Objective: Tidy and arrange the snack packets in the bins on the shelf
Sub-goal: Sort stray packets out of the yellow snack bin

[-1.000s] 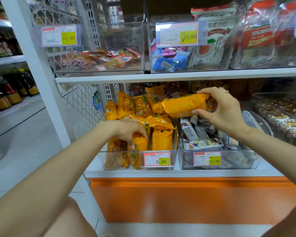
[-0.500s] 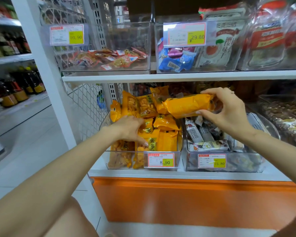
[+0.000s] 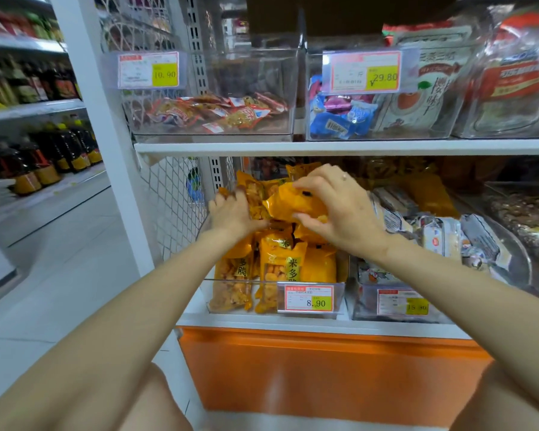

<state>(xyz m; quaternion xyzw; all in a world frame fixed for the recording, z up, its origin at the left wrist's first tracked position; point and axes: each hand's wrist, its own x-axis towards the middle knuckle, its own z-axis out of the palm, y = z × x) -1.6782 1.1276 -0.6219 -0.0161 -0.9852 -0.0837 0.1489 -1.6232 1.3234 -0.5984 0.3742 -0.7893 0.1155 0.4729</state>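
Shelf bin tagged 8.90 (米多脆 packets), right hand seemingly gripping packet

Bright, motion-blurred, edges bowed

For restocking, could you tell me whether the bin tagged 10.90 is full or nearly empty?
Nearly empty: the bin holds only a shallow layer of packets on its floor.

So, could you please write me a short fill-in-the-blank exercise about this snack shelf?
1. The right hand grips a yellow packet over the lower bin, whose price tag reads ____.
2. The red packets lie in the upper left bin, tagged ____.
3. The blue packets lie in the adjacent bin, tagged ____.

Missing words: 8.90; 10.90; 29.80
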